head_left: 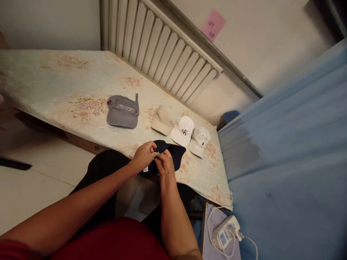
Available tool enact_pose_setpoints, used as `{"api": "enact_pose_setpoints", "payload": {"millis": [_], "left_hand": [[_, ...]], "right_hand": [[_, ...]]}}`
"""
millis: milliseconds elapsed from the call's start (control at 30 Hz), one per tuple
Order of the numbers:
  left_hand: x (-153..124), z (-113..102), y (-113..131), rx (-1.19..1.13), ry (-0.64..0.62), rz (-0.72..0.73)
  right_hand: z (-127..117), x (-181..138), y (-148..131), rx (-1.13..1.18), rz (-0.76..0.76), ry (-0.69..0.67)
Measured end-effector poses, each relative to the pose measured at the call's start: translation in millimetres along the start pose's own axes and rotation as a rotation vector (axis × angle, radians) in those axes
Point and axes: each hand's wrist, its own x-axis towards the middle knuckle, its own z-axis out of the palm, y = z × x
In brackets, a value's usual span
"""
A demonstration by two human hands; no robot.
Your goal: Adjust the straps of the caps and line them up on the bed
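Note:
Both hands work on a dark navy baseball cap (177, 153) at the near edge of the table, above my lap. My left hand (145, 154) pinches its edge from the left, beside a small white label. From the right, my right hand (165, 161) closes its fingers on the same cap, close to the left fingertips. A small shiny bit shows between the hands, too small to name. Beyond them lie a grey cap (123, 111) with script lettering, a beige cap (162, 120), a white cap with black letters (182, 130) and a white cap with a small dark logo (200, 141).
The table (54, 86) has a floral cloth and runs along a white radiator (162, 47). A blue curtain (292, 151) hangs at the right. A white power strip (226, 233) with cables sits on a low surface at the lower right. A pink note (213, 25) is on the wall.

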Motion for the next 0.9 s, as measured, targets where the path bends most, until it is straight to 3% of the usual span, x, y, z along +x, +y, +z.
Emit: {"api": "enact_pose_setpoints", "payload": {"millis": [233, 467, 600, 900], "left_hand": [[-2.1, 1.4, -5.0, -0.055, 0.035, 0.081], [-8.7, -6.4, 0.4, -0.404, -0.097, -0.145], [-9.8, -10.6, -2.3, -0.584, -0.185, -0.206], [-11.2, -11.7, -7.9, -0.454, -0.254, -0.220]], "right_hand": [[-1.2, 2.5, 0.4, 0.032, 0.002, 0.005], [-5.6, 4.8, 4.2, -0.005, -0.010, 0.017], [-7.8, 6.3, 6.1, -0.021, -0.030, 0.030], [-5.4, 3.0, 4.7, -0.018, -0.032, 0.049]]}}
